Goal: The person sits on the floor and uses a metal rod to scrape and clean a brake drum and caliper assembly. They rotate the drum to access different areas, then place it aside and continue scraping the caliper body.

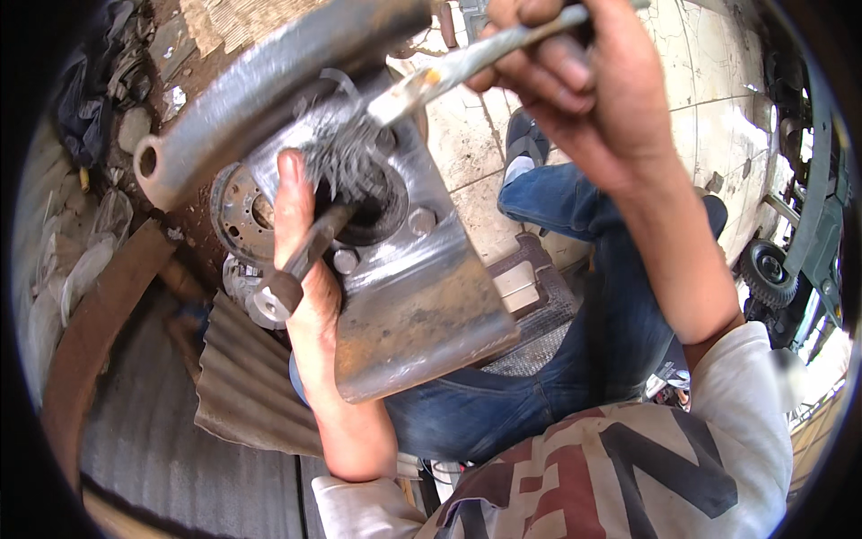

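My left hand (310, 278) supports a heavy steel bracket (404, 323) from its left side. Its thumb lies on the face; the other fingers are hidden. The bracket has a bare, shiny plate with a round hole, bolt heads around it, rusty patches and a curved arm (287, 81) with an eye at its end. A steel pin (305, 260) sticks out beside the thumb. In my right hand (575, 81) is a paintbrush (494, 49) with a paint-smeared handle, its fingers closed round it. The brush's dark bristles, blurred, are at the plate just above the hole.
Below the bracket are my legs in blue jeans (512, 404) and corrugated sheet metal (242, 377). A round steel wheel rim (238, 216) lies on dirt behind the left hand. Pale floor tiles (709, 72) stretch to the right, where a green machine (817, 242) with a black tyre (769, 272) stands.
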